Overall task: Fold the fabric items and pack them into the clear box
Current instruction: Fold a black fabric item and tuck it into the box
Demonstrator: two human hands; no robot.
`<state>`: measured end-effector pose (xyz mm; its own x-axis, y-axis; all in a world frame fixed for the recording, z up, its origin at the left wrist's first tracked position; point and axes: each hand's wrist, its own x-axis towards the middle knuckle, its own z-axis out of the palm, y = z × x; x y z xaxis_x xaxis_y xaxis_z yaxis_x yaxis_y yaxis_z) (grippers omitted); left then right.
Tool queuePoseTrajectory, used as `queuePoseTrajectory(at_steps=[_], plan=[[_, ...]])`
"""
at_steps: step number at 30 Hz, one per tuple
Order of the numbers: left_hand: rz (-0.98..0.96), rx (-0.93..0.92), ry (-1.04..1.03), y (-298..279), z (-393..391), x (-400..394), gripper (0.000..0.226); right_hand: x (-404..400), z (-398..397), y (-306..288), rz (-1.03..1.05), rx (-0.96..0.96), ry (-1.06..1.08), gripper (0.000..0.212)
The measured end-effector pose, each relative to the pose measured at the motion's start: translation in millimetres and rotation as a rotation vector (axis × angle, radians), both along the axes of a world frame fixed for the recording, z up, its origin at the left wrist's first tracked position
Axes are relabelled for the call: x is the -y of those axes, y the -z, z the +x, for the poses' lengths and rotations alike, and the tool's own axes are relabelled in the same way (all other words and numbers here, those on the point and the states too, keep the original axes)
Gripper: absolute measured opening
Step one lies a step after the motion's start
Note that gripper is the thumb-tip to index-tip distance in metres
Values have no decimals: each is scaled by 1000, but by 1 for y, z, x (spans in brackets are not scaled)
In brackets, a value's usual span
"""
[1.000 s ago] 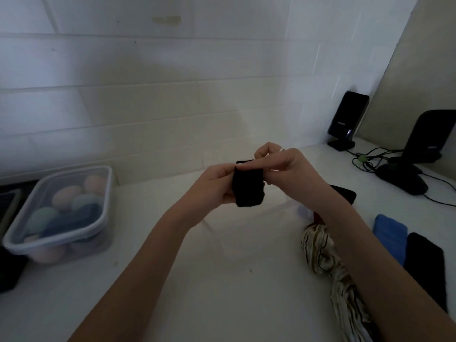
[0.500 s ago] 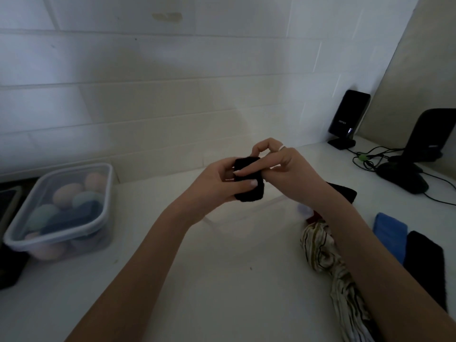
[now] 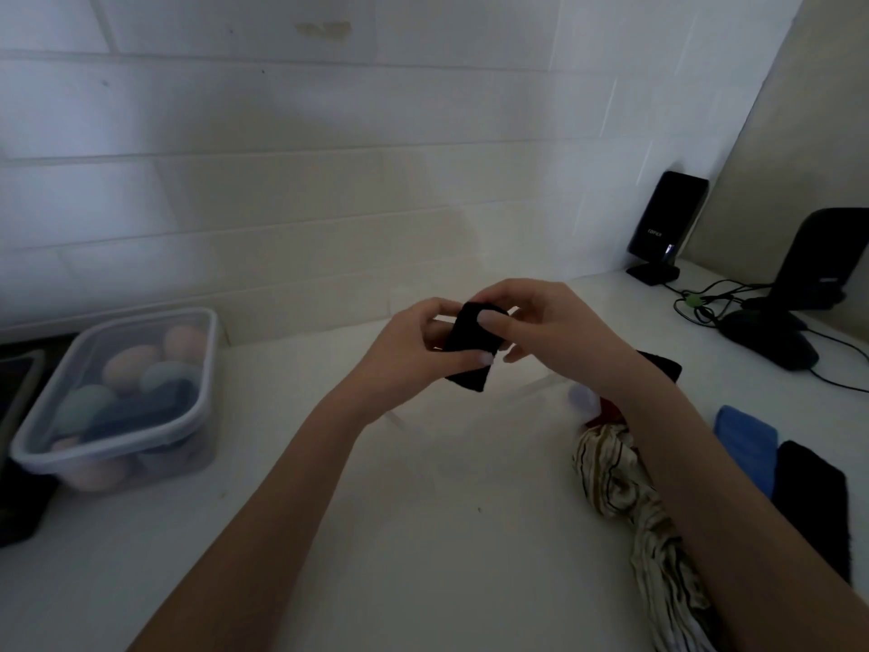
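Both my hands hold a small folded black fabric piece in the air above the white counter. My left hand grips its left side with the thumb across the lower front. My right hand pinches its upper right edge. Just beneath them stands an open clear box, faint against the counter. At the right lie a striped cream cloth, a blue fabric piece, a black fabric piece and another dark piece behind my right wrist.
A lidded clear container of pastel egg-shaped things stands at the left. Two black speakers and cables fill the back right corner. A tiled wall runs close behind the counter.
The black piece has been folded shorter and tilted. My left thumb has slid lower across it, and my right fingers have shifted onto its top edge.
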<state>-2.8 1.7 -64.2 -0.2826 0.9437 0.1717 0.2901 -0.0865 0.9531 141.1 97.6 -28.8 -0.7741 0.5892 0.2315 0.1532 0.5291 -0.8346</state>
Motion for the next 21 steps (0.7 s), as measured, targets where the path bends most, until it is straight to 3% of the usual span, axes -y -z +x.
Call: queuePoseTrajectory(at_steps=[3,11,15,21], plan=[[-57,-91,7,0,0,0,12,-2,-1,1,-73,3,36,8],[-36,-350,-25,5,-2,-3,23,-2,7,-3,-75,184,-148,25],[1,-410,-51,4,-2,-1,18,2,0,3,85,96,-64,17],[96,-317,-127,3,-9,5,23,-4,1,7,62,123,-15,27]])
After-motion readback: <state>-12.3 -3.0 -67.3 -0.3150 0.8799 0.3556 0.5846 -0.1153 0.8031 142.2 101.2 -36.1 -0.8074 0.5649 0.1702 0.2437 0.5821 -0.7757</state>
